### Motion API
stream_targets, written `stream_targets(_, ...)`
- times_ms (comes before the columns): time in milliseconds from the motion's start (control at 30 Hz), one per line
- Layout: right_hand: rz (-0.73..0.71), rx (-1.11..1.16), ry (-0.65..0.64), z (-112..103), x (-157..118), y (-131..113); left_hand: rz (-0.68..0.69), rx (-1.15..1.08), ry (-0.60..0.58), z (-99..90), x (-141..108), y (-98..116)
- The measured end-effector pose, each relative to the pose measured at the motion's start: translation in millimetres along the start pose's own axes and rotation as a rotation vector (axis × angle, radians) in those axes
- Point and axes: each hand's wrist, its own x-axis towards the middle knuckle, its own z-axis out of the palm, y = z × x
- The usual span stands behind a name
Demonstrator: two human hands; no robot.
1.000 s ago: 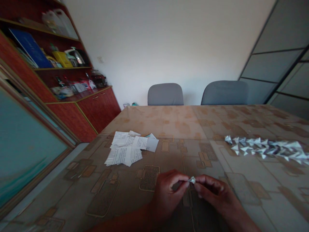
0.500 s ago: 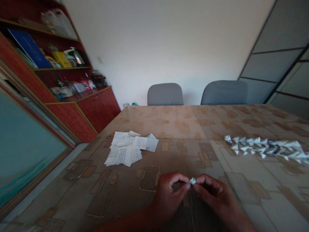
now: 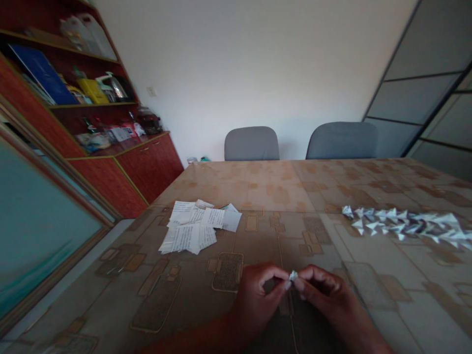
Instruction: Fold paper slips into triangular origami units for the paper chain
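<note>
A small folded piece of paper [image 3: 293,275], whitish, is pinched between both hands just above the near part of the table. My left hand [image 3: 258,290] grips its left side between thumb and forefinger. On the other side, the thumb and forefinger of my right hand [image 3: 326,292] close on it, with the remaining fingers curled. The fingertips hide most of its shape. Left of the hands and farther off lies a loose pile of printed paper pieces [image 3: 188,236]. Folded paper pieces [image 3: 401,223] with pointed tips lie in rows at the right.
A patterned cloth covers the table [image 3: 258,184]. Two grey chairs [image 3: 251,143] stand behind its far edge, by the white wall. To the left is a red-brown cabinet [image 3: 147,169] with shelves holding a kettle, bottles and a blue folder-like panel.
Both hands stay in nearly the same place. The folded paper between the fingertips looks slightly narrower and turned, and the whole view has shifted a little.
</note>
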Motion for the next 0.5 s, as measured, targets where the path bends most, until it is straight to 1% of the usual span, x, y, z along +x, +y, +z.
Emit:
stream_targets(133, -0.051, -0.083, 0.01, -1.9, 1.5, 5.9, -0.058, -0.069, 0.001, 1.1, -0.5, 1.0)
stream_targets(267, -0.138, -0.217, 0.127, -0.6, 1.6, 2.1, -0.051, -0.105, 0.002, 0.7, -0.7, -0.2)
stream_targets(367, -0.222, -0.264, 0.211, 1.8, 0.6, -3.1, -0.041, -0.108, -0.01, 0.2, -0.5, 0.2)
stream_targets(500, -0.275, -0.329, 0.166, 4.0, -0.7, -3.8, -0.066, -0.113, -0.007, 0.4, -0.3, 2.1)
